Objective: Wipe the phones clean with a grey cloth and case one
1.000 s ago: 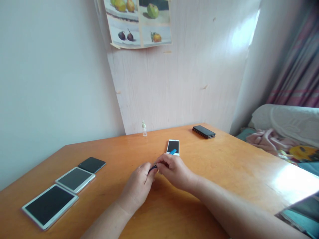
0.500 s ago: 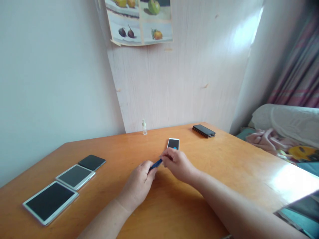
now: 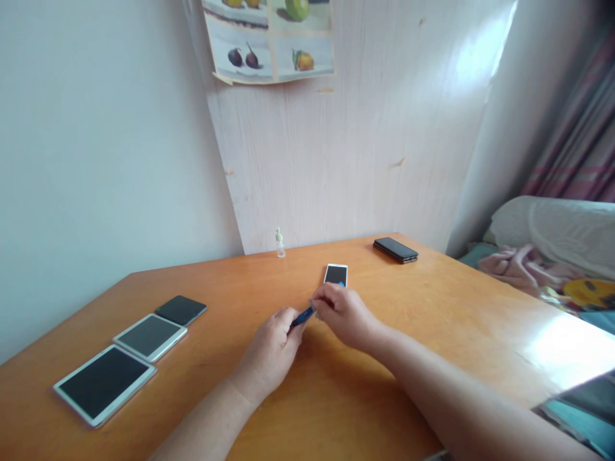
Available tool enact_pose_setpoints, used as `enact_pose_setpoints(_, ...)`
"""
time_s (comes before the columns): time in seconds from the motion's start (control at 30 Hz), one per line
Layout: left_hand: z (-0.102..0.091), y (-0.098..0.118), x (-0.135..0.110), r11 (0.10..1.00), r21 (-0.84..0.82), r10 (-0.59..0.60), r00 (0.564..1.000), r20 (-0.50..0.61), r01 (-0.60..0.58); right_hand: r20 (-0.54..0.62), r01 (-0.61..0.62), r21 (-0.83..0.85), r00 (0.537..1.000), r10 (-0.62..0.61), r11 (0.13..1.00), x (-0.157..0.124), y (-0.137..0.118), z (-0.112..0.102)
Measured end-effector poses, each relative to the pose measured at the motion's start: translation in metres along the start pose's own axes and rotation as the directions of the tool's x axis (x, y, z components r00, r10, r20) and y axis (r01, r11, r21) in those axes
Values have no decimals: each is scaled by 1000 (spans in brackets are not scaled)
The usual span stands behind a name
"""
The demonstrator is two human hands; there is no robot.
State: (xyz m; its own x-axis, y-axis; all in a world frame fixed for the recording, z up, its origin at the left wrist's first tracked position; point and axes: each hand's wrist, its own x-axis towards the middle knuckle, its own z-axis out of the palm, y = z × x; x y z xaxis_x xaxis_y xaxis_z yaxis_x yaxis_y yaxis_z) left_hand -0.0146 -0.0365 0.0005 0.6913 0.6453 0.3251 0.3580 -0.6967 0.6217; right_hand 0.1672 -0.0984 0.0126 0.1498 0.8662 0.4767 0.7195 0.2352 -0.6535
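Note:
My left hand [image 3: 273, 349] is closed around one end of a slim blue phone-like object [image 3: 302, 316], held tilted above the table and seen nearly edge-on. At its far end the fingers of my right hand [image 3: 343, 317] are pinched together, touching or very near it. A small pale, clear bit shows under those fingertips; what it is I cannot make out. Just behind my right hand lies a white-framed phone [image 3: 336, 274] with a dark screen, a blue patch showing at its lower edge. My hand hides its near end.
On the left of the wooden table [image 3: 230, 282] lie a large white tablet [image 3: 103, 384], a smaller white tablet [image 3: 150, 335] and a black tablet [image 3: 181, 310]. A small clear pump bottle [image 3: 280, 244] stands by the wall. Stacked dark phones [image 3: 395, 249] lie at the back right.
The view has shifted slightly, so the table items sit a little further right and higher. Both hands keep nearly the same hold on the blue object.

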Motion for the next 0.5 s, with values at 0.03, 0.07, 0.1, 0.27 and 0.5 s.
enact_pose_setpoints(0.03,0,-1,0,1000,-18,7,1000,-2,-7,60,76,9,995,-77,997,-4,-9,6)
enact_pose_setpoints(0.07,-1,-2,0,999,-35,14,1000,-5,-14,91,120,10,988,-121,993,-6,-16,10)
enact_pose_setpoints(0.1,-1,-2,0,999,-46,18,1000,-9,-18,103,143,1,984,-142,990,-7,-19,12)
enact_pose_setpoints(0.27,-3,0,0,992,-101,-74,997,-2,73,-145,-79,-30,987,73,996,8,11,-6)
enact_pose_setpoints(0.5,-7,-6,4,960,-211,-192,981,-21,183,-184,-379,360,867,463,853,24,47,-15)
